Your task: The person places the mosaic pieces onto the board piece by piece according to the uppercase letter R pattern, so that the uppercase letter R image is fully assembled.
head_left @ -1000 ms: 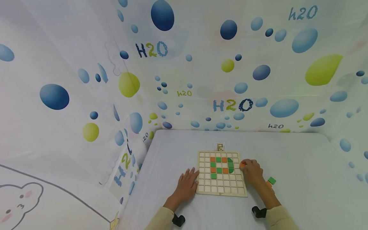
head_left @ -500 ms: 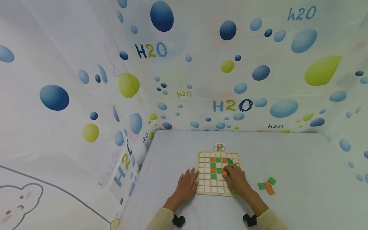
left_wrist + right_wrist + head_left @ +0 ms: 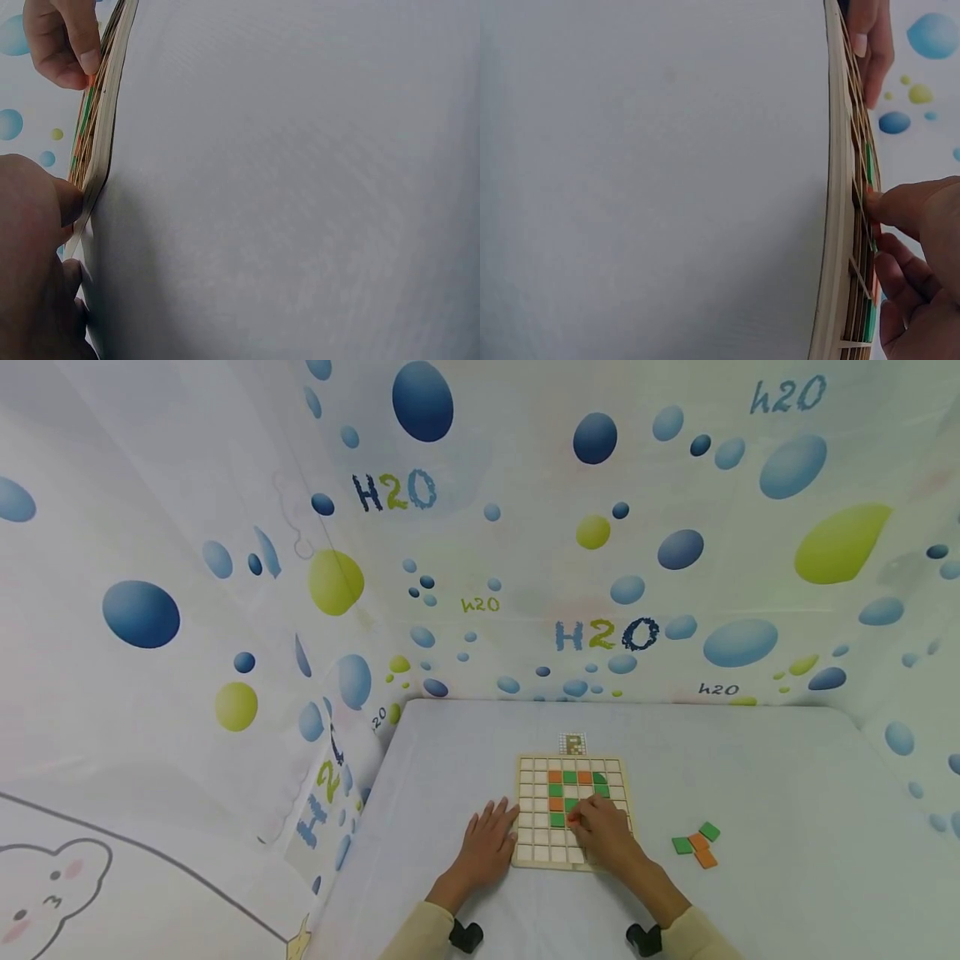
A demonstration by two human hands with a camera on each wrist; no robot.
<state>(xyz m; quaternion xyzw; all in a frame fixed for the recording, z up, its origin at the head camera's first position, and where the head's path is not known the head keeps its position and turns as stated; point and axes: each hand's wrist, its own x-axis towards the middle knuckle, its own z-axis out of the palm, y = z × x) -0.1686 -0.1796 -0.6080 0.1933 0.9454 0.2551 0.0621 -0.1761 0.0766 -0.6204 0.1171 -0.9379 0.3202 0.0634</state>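
A wooden grid board (image 3: 533, 854) lies on the table, with several orange and green tiles, such as the green tile (image 3: 557, 819), set in its cells. My right hand (image 3: 609, 833) is over the board and pinches an orange tile (image 3: 573, 818) between thumb and fingertips, right at the cell beside that green tile. In the right wrist view its thumb (image 3: 900, 206) is down among the grid slats. My left hand (image 3: 486, 843) rests with straight fingers at the board's left edge. Some tiles at the right of the board are hidden under my right hand.
To the board's right, several loose tiles lie together, among them a green tile (image 3: 682, 845) and an orange tile (image 3: 706, 858). A small pattern card (image 3: 573, 743) sits just behind the board. A printed sheet (image 3: 525, 543) hangs as the back wall.
My right hand has brought the orange tile leftward from beyond the board's right edge to a cell near its middle. The left hand has stayed in place.
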